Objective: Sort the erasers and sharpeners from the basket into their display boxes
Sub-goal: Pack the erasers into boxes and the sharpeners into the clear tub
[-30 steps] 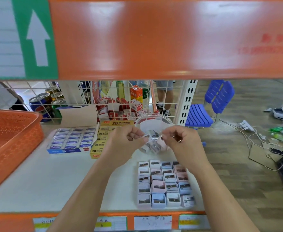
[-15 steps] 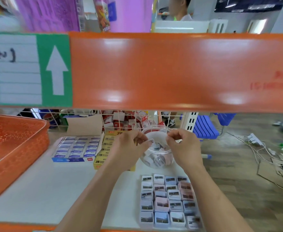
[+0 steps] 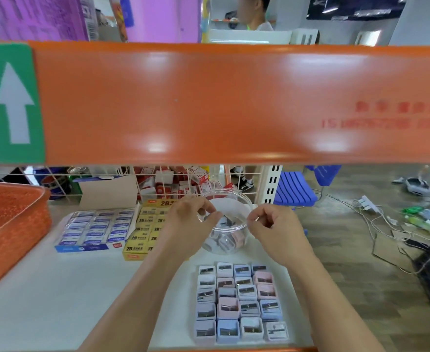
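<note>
**Head view: both hands at the clear jar's rim**

Left hand [image 3: 189,223] has its fingers curled and pinches the left side of the rim of the clear jar [image 3: 234,199]. Right hand [image 3: 276,231], fingers likewise curled, pinches the rim's right side. Loose sharpeners [image 3: 227,243] lie inside the jar, which stands at centre frame on the white shelf [image 3: 56,301]. Just below it, at lower centre, rowed sharpeners [image 3: 241,301] lie side by side on the shelf. Left of the jar sits the yellow eraser box [image 3: 142,235], touching the blue eraser box [image 3: 94,229]; both are filled. The orange basket [image 3: 10,224] stands at the left edge. An orange shelf beam [image 3: 234,102] spans the upper frame.
</note>
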`<action>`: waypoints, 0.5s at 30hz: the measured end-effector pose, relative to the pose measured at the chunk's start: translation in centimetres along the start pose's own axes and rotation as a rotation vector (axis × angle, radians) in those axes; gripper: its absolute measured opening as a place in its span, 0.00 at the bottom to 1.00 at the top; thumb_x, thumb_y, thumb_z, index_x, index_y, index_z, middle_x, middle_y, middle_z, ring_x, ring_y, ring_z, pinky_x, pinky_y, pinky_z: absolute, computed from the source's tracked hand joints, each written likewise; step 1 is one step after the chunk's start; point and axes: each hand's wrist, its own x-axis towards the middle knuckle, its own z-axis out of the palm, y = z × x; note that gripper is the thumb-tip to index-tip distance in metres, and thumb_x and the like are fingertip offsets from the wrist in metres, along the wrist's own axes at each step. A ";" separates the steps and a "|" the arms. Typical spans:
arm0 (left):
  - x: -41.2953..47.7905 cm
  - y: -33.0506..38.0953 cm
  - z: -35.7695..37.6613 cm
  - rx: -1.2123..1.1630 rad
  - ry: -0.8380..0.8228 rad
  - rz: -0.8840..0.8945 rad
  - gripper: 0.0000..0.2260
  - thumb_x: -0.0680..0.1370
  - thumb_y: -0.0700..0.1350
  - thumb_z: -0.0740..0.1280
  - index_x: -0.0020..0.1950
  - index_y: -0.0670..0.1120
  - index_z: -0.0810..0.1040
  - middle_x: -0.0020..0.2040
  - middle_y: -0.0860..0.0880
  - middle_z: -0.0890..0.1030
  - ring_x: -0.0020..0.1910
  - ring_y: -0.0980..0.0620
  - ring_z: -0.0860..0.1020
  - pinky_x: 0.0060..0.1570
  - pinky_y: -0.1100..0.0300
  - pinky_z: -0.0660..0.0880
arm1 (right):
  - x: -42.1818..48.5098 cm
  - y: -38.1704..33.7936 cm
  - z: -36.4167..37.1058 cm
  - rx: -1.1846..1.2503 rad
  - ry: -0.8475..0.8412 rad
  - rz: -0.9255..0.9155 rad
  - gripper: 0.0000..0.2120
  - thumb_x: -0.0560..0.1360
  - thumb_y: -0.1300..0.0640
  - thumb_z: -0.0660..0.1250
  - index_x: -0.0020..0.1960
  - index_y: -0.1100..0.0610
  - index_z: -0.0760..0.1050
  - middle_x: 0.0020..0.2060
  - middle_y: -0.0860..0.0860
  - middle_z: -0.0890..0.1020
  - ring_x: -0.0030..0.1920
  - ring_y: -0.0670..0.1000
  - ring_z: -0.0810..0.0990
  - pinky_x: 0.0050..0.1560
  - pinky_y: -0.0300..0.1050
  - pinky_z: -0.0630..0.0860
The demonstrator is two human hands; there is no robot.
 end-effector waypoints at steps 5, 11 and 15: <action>-1.7 0.5 -0.2 -0.057 -0.114 0.077 0.07 0.74 0.53 0.69 0.38 0.53 0.78 0.32 0.56 0.75 0.30 0.61 0.70 0.31 0.67 0.66 | -1.3 0.1 0.1 -0.162 -0.243 -0.021 0.09 0.72 0.60 0.68 0.35 0.61 0.75 0.25 0.45 0.72 0.26 0.43 0.68 0.30 0.38 0.68; -3.8 0.2 -0.1 -0.077 -0.472 0.086 0.06 0.73 0.55 0.71 0.42 0.54 0.82 0.33 0.61 0.78 0.30 0.66 0.73 0.31 0.72 0.69 | -2.6 0.2 -0.3 -0.299 -0.288 0.055 0.07 0.72 0.55 0.70 0.35 0.53 0.78 0.31 0.47 0.81 0.28 0.41 0.74 0.31 0.34 0.73; -4.8 0.3 -0.3 -0.050 -0.547 0.072 0.09 0.71 0.58 0.73 0.46 0.55 0.83 0.33 0.62 0.75 0.29 0.66 0.71 0.29 0.74 0.65 | -3.6 0.0 -1.5 -0.387 -0.304 0.131 0.06 0.72 0.51 0.71 0.37 0.51 0.78 0.35 0.47 0.82 0.36 0.44 0.79 0.39 0.40 0.76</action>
